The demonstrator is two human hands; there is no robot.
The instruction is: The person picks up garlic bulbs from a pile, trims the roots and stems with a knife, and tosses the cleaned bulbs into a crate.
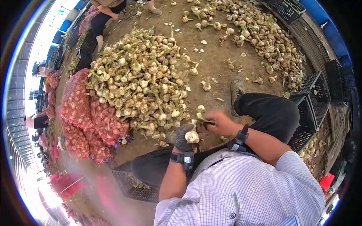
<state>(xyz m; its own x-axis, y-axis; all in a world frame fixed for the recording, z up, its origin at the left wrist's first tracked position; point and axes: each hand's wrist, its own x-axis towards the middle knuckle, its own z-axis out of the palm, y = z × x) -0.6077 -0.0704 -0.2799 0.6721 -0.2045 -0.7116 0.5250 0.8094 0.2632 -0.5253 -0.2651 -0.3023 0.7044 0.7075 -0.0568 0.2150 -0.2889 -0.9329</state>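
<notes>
My left hand (183, 138), in a dark glove, is closed around a white garlic bulb (192, 137). The bulb's stem points up toward my right hand (222, 123), which is bare and wrapped round the dark handle of a cutting tool (206, 121). The tool's front end lies at the stem, beside a pale green stem piece (199, 115). Just beyond my hands, a large heap of garlic with stems (143, 79) covers the ground. One loose bulb (201, 109) lies close to the tool.
Red mesh sacks of garlic (77, 101) stand left of the heap. A second garlic pile (264, 37) spreads at the upper right, near black crates (318, 94). Another black crate (132, 188) is by my left leg. Another person (109, 9) sits at the upper left.
</notes>
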